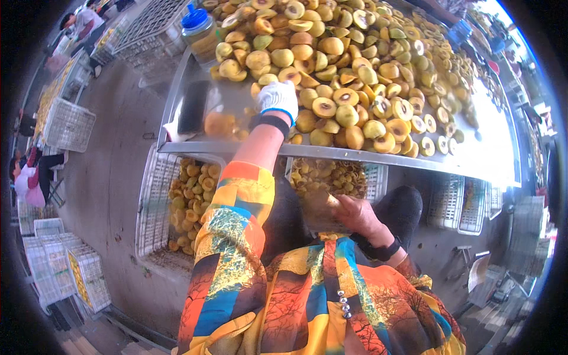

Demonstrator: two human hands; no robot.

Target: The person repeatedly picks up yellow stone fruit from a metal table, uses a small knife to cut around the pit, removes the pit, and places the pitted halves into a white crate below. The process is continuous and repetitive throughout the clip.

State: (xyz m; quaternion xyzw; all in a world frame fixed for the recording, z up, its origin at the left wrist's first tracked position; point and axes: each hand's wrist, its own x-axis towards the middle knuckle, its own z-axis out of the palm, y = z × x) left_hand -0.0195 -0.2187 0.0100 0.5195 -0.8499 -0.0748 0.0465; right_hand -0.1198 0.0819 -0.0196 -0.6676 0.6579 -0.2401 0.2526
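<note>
My left hand (278, 99), in a white knit glove with a blue cuff, reaches over the table to the near left edge of a heap of halved yellow stone fruit (349, 115). Its fingers look curled, and their tips are hidden behind the glove. Bare and low in front of my lap, my right hand (360, 216) has its thumb and fingers drawn together at a blurred tan shape I cannot make out. Just beyond it is a white crate (377, 177) holding small brownish-yellow pieces. Many halves in the heap show a brown hollow in the cut face.
The metal table's raised rim (355, 155) runs between my hands. A blue-lidded jar (200, 35) and a dark flat object (193, 106) are on its left side. Below stands a fruit-filled crate (155, 207). More white crates (447, 200) stand at the right; other people are at far left.
</note>
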